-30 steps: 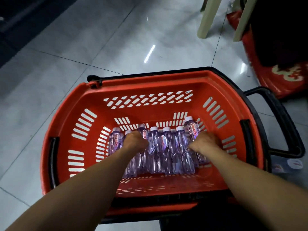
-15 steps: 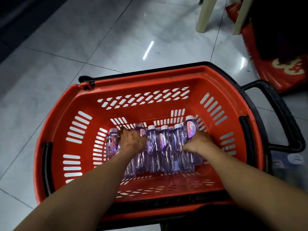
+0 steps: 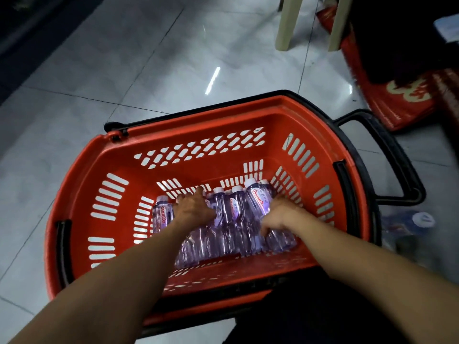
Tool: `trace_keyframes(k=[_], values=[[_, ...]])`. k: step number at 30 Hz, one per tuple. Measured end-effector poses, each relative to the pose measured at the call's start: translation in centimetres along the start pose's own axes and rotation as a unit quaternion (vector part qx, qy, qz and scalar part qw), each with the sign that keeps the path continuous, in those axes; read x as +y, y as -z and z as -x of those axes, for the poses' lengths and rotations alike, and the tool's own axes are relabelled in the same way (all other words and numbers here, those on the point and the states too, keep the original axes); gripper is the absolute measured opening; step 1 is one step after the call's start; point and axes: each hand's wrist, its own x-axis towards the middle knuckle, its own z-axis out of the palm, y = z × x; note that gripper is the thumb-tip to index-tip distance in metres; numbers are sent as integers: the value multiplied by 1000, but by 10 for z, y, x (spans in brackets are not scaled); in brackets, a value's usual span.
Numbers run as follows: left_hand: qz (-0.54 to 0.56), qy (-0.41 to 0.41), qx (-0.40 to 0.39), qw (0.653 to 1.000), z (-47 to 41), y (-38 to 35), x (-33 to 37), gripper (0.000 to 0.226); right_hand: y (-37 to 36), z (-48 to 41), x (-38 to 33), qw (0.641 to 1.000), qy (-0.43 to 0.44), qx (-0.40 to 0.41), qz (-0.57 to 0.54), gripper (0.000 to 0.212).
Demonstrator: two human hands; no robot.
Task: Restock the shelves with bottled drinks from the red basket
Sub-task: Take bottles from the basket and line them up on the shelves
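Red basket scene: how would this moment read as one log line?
stage: gathering | left hand: on bottles | right hand: on bottles | red basket: on floor

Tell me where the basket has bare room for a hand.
Free: the red basket floor between the bottles and the far wall, and the strip along the near wall. A narrower gap lies left of the lone bottle. Crowded: the centre-right, where the left hand and right hand rest on the packed cluster.

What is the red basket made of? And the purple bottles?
The basket looks like hard moulded plastic, fairly matte, with slots cut through its walls. The bottles seem to be clear thin plastic: you can see through them, light glints off them, and their caps are white.
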Motion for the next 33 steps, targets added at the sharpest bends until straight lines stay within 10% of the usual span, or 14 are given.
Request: trace_keyframes(k=[8,16,20,28,33], values=[[-60,-61,30,996,38,5,1,68,16,19,5,1000,21,-3,24,77],[292,-11,49,955,65,2,11,84,27,52,11,993,66,34,-91,110],[357,57,13,932,67,7,1,29,32,75,26,973,107,29,-200,123],[386,-226,32,894,106,79,35,37,60,133,31,873,234,171,-392,66],[508,-367,58,777,168,155,125,74,87,205,79,810,277,287,-430,62]])
